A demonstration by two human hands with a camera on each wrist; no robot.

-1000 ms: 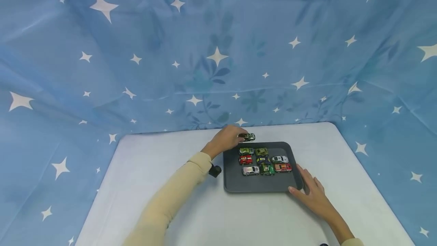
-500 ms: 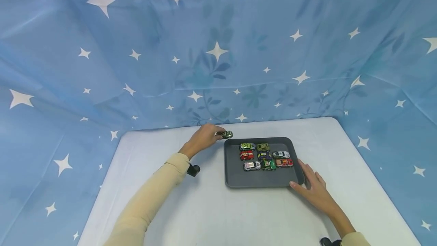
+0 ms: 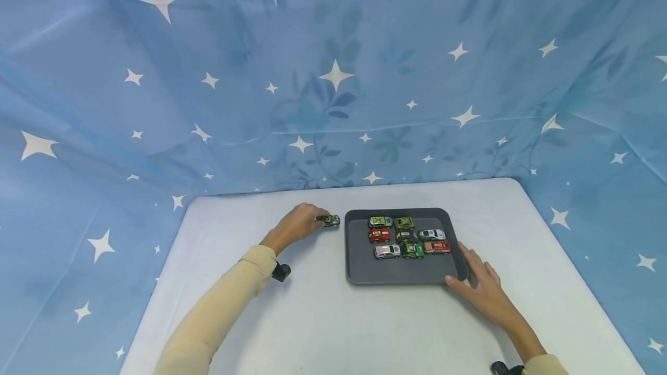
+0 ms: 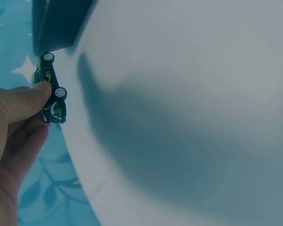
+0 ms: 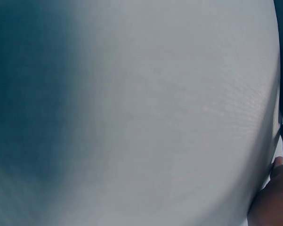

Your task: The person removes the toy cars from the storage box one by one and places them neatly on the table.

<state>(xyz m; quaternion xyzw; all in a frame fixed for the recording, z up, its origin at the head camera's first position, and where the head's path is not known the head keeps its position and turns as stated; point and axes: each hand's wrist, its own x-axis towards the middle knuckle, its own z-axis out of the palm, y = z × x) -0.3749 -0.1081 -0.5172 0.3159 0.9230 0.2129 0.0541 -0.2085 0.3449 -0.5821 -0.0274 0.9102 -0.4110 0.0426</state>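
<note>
My left hand (image 3: 296, 227) pinches a dark green toy car (image 3: 330, 220) between thumb and fingers, just left of the tray. In the left wrist view the toy car (image 4: 51, 89) shows its side and wheels; whether it touches the table I cannot tell. The dark grey tray (image 3: 396, 274) carries several toy cars grouped in rows, among them a red car (image 3: 379, 235), a white car (image 3: 432, 235) and a green car (image 3: 413, 250). At the tray's front right corner my right hand (image 3: 484, 297) rests with extended fingers, thumb touching the front rim.
A white table (image 3: 312, 317) lies under everything, its far edge against a blue curtain (image 3: 250, 103) with white stars. A dark wrist camera (image 3: 282, 272) sits by the left cuff. The right wrist view mostly holds white table surface (image 5: 179, 103) and shadow.
With the dark green toy car, my left hand has moved left from behind the tray's far rim, then slightly nearer. The right hand stays at the tray corner.
</note>
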